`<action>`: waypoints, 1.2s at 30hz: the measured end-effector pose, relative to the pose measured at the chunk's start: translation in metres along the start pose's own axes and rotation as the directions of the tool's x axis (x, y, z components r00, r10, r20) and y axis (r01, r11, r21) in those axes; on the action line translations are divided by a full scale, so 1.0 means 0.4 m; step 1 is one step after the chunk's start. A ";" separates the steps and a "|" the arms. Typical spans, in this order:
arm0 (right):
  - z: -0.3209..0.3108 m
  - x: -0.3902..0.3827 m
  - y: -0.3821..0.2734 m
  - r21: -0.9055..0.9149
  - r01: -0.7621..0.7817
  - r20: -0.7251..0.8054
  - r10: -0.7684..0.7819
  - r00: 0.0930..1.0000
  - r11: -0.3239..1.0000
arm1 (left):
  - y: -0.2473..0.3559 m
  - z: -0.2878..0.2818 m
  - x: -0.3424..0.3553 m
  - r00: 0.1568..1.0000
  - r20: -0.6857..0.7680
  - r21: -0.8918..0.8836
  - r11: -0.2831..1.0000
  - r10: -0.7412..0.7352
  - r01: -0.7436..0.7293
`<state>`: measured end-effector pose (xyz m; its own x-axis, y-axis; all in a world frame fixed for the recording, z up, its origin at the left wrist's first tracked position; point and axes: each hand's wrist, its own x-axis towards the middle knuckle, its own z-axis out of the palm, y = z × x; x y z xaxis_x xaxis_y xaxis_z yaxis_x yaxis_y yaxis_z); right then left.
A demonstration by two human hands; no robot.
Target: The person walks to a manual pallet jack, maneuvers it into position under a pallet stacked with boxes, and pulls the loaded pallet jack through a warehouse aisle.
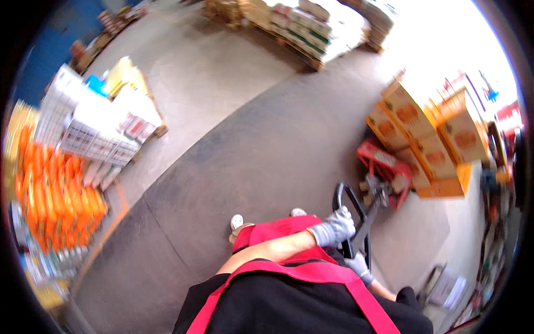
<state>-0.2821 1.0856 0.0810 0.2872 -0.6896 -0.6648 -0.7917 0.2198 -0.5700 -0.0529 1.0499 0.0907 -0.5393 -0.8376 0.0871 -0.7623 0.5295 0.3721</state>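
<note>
My left hand, in a grey glove, reaches across my body with its fingers wrapped round the black loop handle of a pallet jack. My right hand, gloved too, is closed at the lower end of the same loop, its fingers partly hidden. A steering shaft runs from the handle to the red pallet jack body. Stacked orange and tan cartons stand right behind that body. Whether they rest on its forks is hidden.
Orange sacks are piled at the left, beside white wire-grid racks. A pallet of bagged goods stands at the far side. A grey case lies on the floor at lower right, near shelved goods.
</note>
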 end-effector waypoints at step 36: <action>1.344 -0.516 -0.638 -0.339 -0.531 -0.653 0.213 0.727 0.777 | -0.222 -0.183 -1.295 0.881 0.224 -0.076 0.909 0.416 -0.410</action>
<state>0.1504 1.5428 0.1042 -0.3114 -0.9051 -0.2895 -0.9500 0.3033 0.0738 0.3203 1.4269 0.0803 -0.8727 -0.4877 0.0248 -0.4446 0.8145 0.3727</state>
